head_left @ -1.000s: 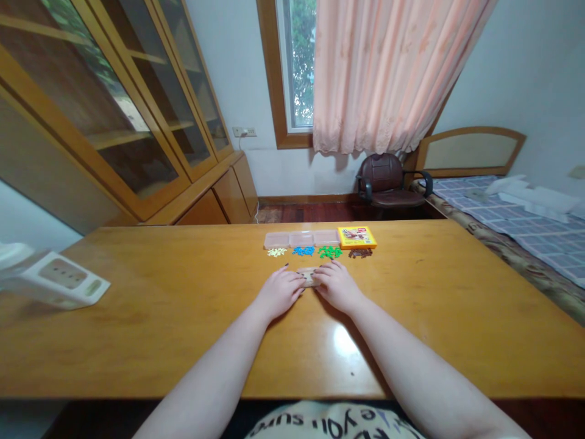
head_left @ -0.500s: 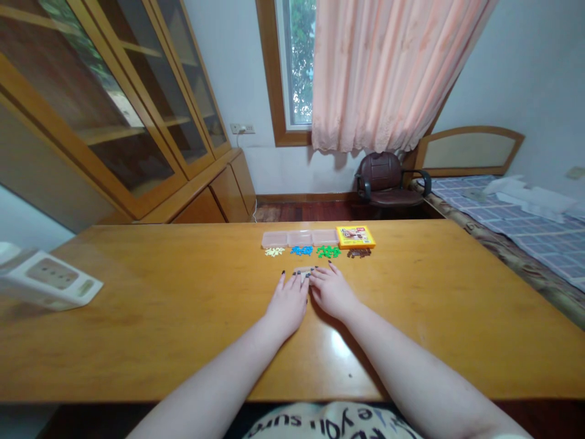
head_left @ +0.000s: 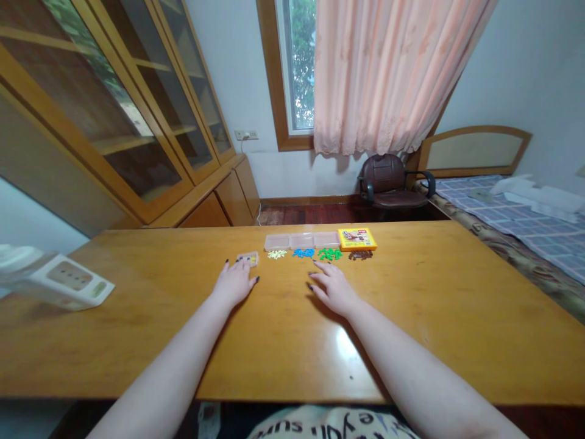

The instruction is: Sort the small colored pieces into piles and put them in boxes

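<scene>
My left hand (head_left: 233, 285) lies with fingers stretched out and thumb apart, fingertips on the near side of a small clear plastic box (head_left: 255, 256). Something yellow shows in the box, partly hidden by the fingers. My right hand (head_left: 334, 288) is open near the middle of the table, fingers spread and holding nothing. Just beyond it lie the green pieces (head_left: 329, 253) in a loose heap. Small heaps of cream pieces (head_left: 276, 254), blue pieces (head_left: 304, 252) and brown pieces (head_left: 361, 255) lie in the same row.
Behind the heaps, clear shallow trays (head_left: 301, 242) stand in line with a yellow box (head_left: 357, 239). A white appliance (head_left: 68, 280) stands at the left of the wooden table (head_left: 434, 317). Past the far edge are a brown chair (head_left: 386, 180) and a bed (head_left: 521, 213).
My hands were together at the middle over a clear item. Now my left hand is farther left on the clear box, and my right hand has spread its fingers.
</scene>
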Available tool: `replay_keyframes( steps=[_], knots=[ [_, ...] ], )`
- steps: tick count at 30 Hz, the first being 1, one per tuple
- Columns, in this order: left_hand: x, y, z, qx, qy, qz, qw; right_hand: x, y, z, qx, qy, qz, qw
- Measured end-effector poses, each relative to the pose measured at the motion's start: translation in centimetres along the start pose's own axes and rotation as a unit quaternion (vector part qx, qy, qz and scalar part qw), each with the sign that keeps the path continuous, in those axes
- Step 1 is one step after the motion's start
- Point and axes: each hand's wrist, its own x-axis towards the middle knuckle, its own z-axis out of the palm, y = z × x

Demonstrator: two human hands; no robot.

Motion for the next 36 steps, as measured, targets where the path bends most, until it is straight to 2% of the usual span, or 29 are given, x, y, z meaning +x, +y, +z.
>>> replay_keyframes(
  steps=[4,8,10,13,15,17,20,23,27,36],
  knots=[
    [4.1,-3.4,1.3,-0.047,-0.027,0.021,0.998,0.1,0.3,0.1,0.011,-0.001,0.006,1.000],
    [5.9,-4.4,1.9,-0.065,-0.042,0.016,0.997,0.2,1.1,0.6,0.018,-0.005,0.031,0.999],
    [6.1,-3.8,1.8,-0.052,-0.025,0.006,0.998,0.3,1.4,0.9,0.018,0.001,0.037,0.999],
    [6.4,-1.4,1.2,-0.027,0.037,0.000,0.999,0.3,1.6,1.2,0.022,0.010,0.035,0.999],
    [6.9,0.8,0.7,-0.041,0.067,0.044,0.996,0.4,1.5,1.3,0.028,0.011,0.035,0.999],
    [7.7,2.8,0.5,-0.066,0.064,0.095,0.991,0.4,1.4,1.2,0.033,0.011,0.038,0.999],
    [8.7,4.7,1.0,-0.101,0.040,0.094,0.990,0.3,1.4,0.9,0.041,0.014,0.044,0.998],
    [8.8,4.9,2.2,-0.132,0.043,0.087,0.986,0.2,1.4,0.7,0.048,0.022,0.049,0.997],
    [7.7,4.5,3.3,-0.155,0.064,0.077,0.983,0.3,1.4,0.7,0.055,0.025,0.055,0.997],
    [5.3,4.6,3.3,-0.185,0.059,0.118,0.974,0.3,1.0,0.3,0.082,0.022,0.046,0.995]
  ],
)
